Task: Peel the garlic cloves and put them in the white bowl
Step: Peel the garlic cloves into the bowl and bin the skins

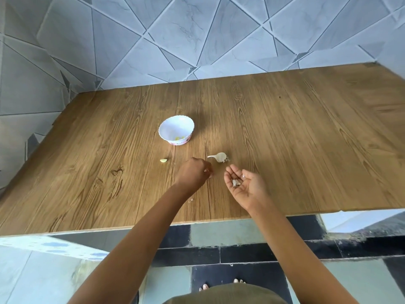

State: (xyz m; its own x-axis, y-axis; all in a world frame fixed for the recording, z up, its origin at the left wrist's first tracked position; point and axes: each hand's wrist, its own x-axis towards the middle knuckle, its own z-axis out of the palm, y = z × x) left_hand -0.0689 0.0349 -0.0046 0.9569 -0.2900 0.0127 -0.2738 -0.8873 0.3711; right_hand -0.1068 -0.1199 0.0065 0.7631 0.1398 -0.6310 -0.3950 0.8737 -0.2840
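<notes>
One loose clove (163, 160), pale yellow and looking peeled, lies on the wooden tabletop (306, 139), furthest left of the items. It sits near the white bowl (166, 125), on the side toward the person. The bowl is upright with a scalloped rim, and a few yellowish peeled pieces (179, 138) lie at its bottom.

Right of the clove, the left hand (194, 174) is low over the tabletop, knuckles up, fingers (208, 172) curled under. Small whitish spots show at the fingertips, but it can't be told whether they pinch something or are just nails. A tiny white scrap (191, 200) lies on the tabletop just beside that wrist.

Next right is a garlic bulb piece (219, 157), on its side on the tabletop, stem pointing left, roots right. It lies just beyond both hands and between them, touching neither. It is near the left fingers, apart from them.

The right hand (245, 185) is furthest right, palm up, fingers relaxed and slightly cupped, not clamping anything. Papery garlic skins (236, 183) rest loose in the palm near the finger bases. The right fingertips point toward the bulb piece with a gap between.
</notes>
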